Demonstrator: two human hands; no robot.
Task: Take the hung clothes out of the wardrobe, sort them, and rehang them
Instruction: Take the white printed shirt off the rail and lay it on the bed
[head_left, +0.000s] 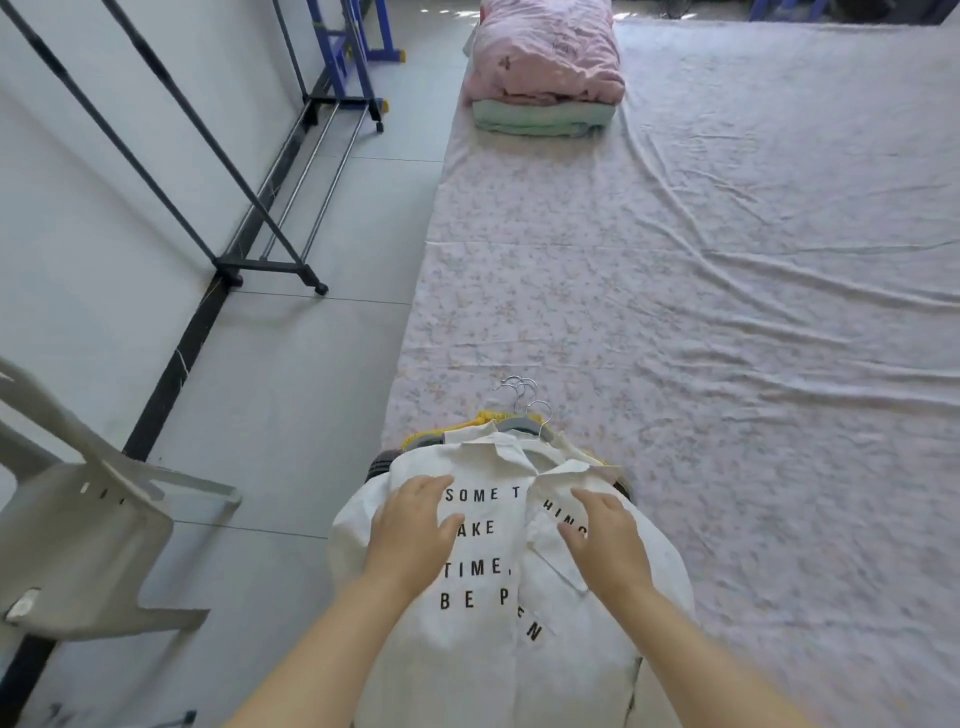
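A wide bed (727, 260) under a pale flowered sheet fills the right side, its cloth creased in long folds. To its left runs a grey tiled floor (311, 364), and against the white wall stands a black clothes rack (270, 208) on small wheels. A grey plastic chair (78, 545) sits at the near left. At the far end of the bed a folded pink quilt (545, 52) lies on top of a folded green blanket (540, 117).

A pile of clothes on hangers lies at the near left edge of the bed, topped by a white shirt (483, 649) printed with black letters, collar pointing away. A yellow garment (485, 417) peeks out beneath the collar.

Both hands rest on the shirt's chest, apart from each other, gripping nothing: the left hand (410, 530) lies with fingers spread over the lettering, and the right hand (605, 540) lies with loosely bent fingers on the other front panel.

Several metal hanger hooks (519, 395) stick out past the collar onto the sheet.
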